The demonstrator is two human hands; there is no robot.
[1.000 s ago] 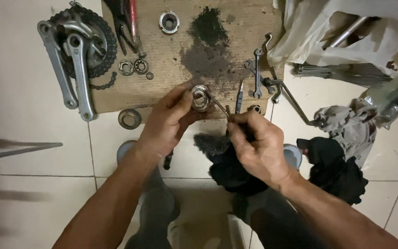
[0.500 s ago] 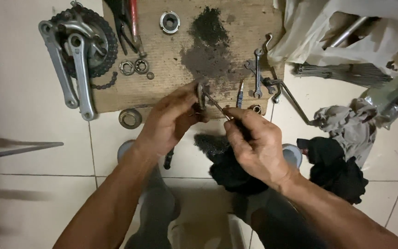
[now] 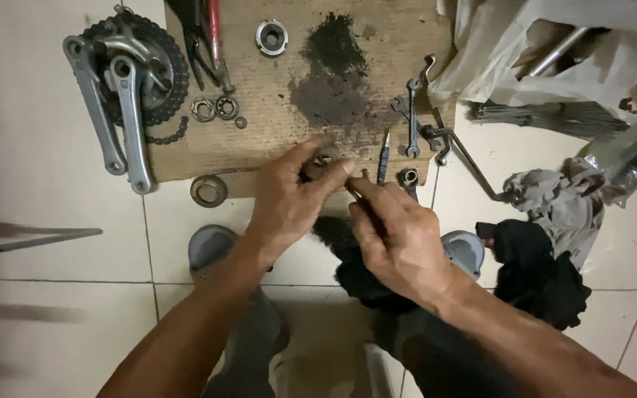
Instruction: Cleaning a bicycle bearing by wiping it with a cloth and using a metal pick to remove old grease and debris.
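Note:
My left hand (image 3: 293, 195) pinches a small round metal bearing part (image 3: 323, 158) between thumb and fingers, just above the front edge of a brown cardboard sheet (image 3: 274, 81). My right hand (image 3: 396, 232) grips a thin metal tool (image 3: 354, 184) whose tip points up at the part. The two hands touch at the fingertips. Most of the part is hidden by my fingers.
On the cardboard lie a chainring with crank arms (image 3: 123, 70), pliers (image 3: 204, 37), a silver cup (image 3: 271, 37), small rings (image 3: 215, 108), a grease stain (image 3: 329, 74) and wrenches (image 3: 412, 118). A ring (image 3: 209, 191) lies on the tiles. Rags (image 3: 547, 221) and plastic bags (image 3: 554, 51) are at right.
The bearing part has turned in my left hand and is now more covered by my fingers. My right hand has closed in, with the tool tip nearer the part.

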